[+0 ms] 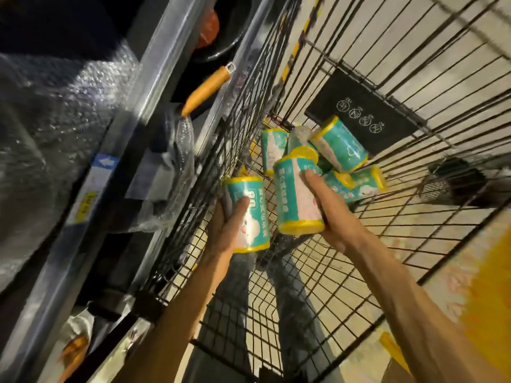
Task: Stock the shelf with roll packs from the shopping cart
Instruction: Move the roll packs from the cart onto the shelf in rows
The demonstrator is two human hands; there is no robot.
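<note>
Single view: head camera, wide-angle, tilted steeply down and forward into the cart from just above it. Frame rolled; shelf edges run diagonally up the left side. Both forearms enter from the bottom edge, close to the lens. Floor visible through the cart mesh. Slight motion blur at the margins.

Left hand grip closed, right hand seemingly likewise
</note>
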